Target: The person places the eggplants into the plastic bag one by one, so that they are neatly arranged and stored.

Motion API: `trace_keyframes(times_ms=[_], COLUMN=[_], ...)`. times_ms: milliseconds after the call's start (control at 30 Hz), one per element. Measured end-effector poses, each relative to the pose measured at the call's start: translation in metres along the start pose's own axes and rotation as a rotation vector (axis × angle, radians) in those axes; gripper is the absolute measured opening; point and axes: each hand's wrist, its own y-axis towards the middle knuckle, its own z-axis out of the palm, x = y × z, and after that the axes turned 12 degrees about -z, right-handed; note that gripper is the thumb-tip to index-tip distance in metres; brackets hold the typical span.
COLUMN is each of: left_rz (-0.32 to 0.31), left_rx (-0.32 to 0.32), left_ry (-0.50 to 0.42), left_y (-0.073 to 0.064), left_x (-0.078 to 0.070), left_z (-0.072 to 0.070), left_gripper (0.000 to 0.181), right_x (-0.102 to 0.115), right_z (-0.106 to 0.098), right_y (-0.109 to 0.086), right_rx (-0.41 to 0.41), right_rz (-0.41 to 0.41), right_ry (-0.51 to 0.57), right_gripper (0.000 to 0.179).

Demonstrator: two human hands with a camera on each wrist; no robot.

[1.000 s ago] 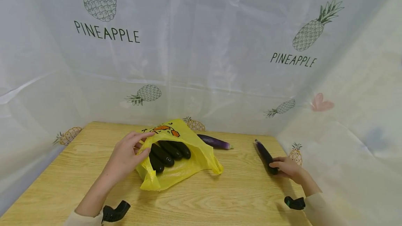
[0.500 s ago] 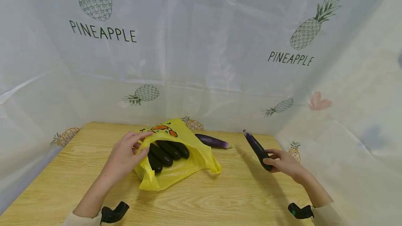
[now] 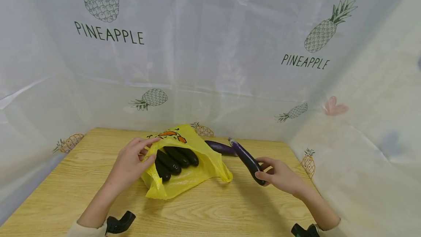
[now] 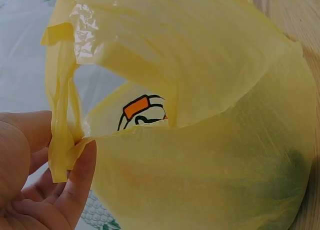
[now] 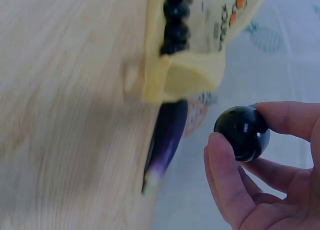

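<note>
A yellow plastic bag [image 3: 210, 158] lies on its side with its mouth facing me, and several dark eggplants [image 3: 172, 164] show inside it. My left hand [image 3: 131, 160] pinches the bag's edge at the left of the mouth; in the left wrist view the thumb and fingers grip a bag handle [image 4: 62, 100]. My right hand [image 3: 279, 175] holds a long purple eggplant [image 3: 247, 161] by its rounded end, raised above the table and tilted, stem end pointing away. In the right wrist view that eggplant [image 5: 242, 132] appears end-on between thumb and fingers.
Another eggplant [image 3: 219, 147] lies on the table behind the bag, partly hidden by it. The wooden table [image 3: 204, 215] ends at a pale curtain [image 3: 210, 65] printed with pineapples, at the back and sides. Each wrist carries a black camera mount [image 3: 120, 222].
My right hand has lifted the eggplant off the table's right side and carried it left toward the bag. My left hand stays at the bag's mouth.
</note>
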Motion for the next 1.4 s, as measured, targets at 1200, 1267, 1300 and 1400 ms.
trace_keyframes(times_ms=[1200, 1267, 1300, 1400], left_rz=[0.021, 0.024, 0.026, 0.028], left_rx=[0.004, 0.004, 0.005, 0.007], left_ry=[-0.015, -0.018, -0.018, -0.024], left_y=[0.002, 0.002, 0.002, 0.002], left_x=[0.001, 0.001, 0.001, 0.001], left_z=[0.003, 0.003, 0.003, 0.004], left_gripper=[0.052, 0.051, 0.051, 0.051], right_x=[0.005, 0.003, 0.002, -0.001], right_z=[0.088, 0.090, 0.091, 0.095], right_y=[0.064, 0.069, 0.072, 0.080], right_rx=[0.098, 0.082, 0.072, 0.038], right_rz=[-0.073, -0.075, -0.074, -0.071], right_ry=[-0.022, -0.038, -0.049, -0.080], right_gripper=[0.058, 0.059, 0.059, 0.058])
